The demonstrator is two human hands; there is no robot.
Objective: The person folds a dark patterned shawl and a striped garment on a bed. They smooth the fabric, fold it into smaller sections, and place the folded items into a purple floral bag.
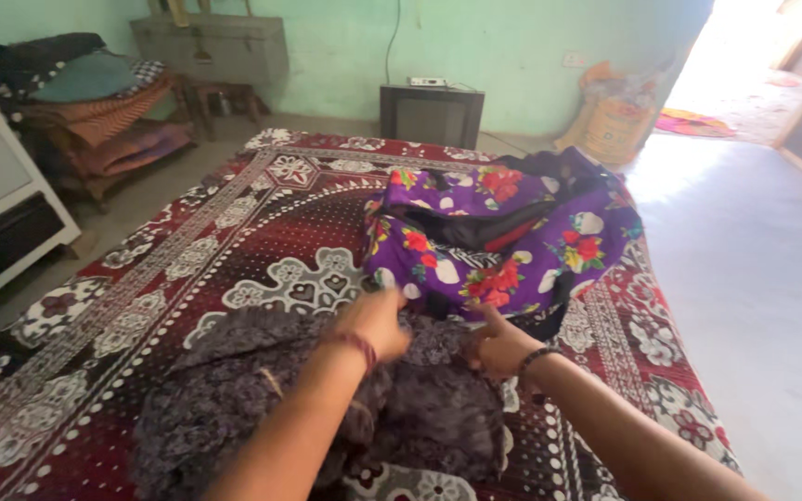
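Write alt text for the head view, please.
Two bare hands, left hand and right hand, press on a dark fuzzy cloth spread over a red patterned bedspread. A purple floral bag lies just beyond.

A home's living room: a patterned bedspread (262, 241) covers the bed, folded quilts (95, 102) stack at ten o'clock, a small television (432, 116) sits at twelve, against green walls (512, 46).

Support: maroon patterned bedspread (262, 223) spread flat over the floor (754, 278). Lying directly on it: dark grey fuzzy garment (234, 390) at near edge; purple floral bag (512, 232) just beyond, touching it.
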